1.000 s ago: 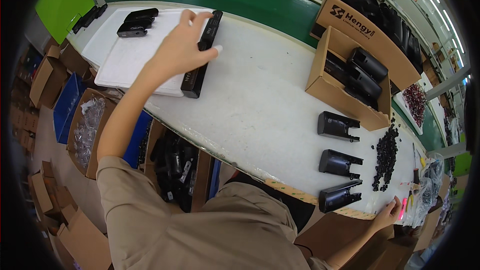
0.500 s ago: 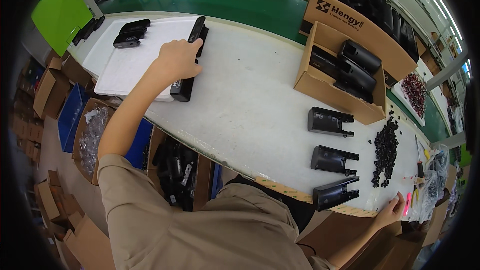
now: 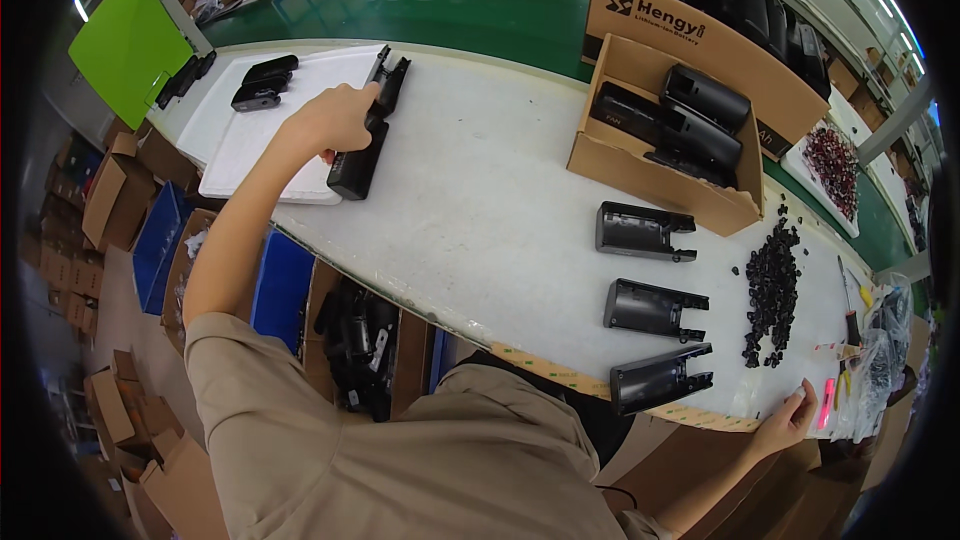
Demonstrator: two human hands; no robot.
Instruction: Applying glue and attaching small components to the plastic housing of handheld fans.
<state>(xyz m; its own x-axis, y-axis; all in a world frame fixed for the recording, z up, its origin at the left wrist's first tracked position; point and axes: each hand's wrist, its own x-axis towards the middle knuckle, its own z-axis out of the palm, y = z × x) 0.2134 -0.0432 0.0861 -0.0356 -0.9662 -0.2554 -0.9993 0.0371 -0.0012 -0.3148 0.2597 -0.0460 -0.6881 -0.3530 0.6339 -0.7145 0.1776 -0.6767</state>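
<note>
At the right edge of a white foam tray [image 3: 226, 168], my left hand [image 3: 332, 122] closes its fingers on a black plastic housing [image 3: 394, 86]. A second black housing [image 3: 358, 165] lies just below that hand, nearer to me. My fingers partly cover both pieces. My right hand [image 3: 787, 422] rests at the near right edge of the table, fingers curled; what they hold, if anything, is too small to make out. To its left lie three open-ended black housings: a far one [image 3: 640, 231], a middle one [image 3: 652, 309] and a tilted near one [image 3: 660, 380].
Small black parts [image 3: 772, 295] are heaped beside the housings. Behind them stands a cardboard box [image 3: 660, 192] of black cylindrical housings, with a larger carton [image 3: 690, 35] behind. A pink marker [image 3: 827, 402] and a screwdriver [image 3: 852, 325] lie far right. More black pieces [image 3: 264, 84] sit on the tray.
My left hand has drawn slightly toward me and left, and the black housing at its fingertips has turned, showing its open side. The right hand stays at the table edge.
</note>
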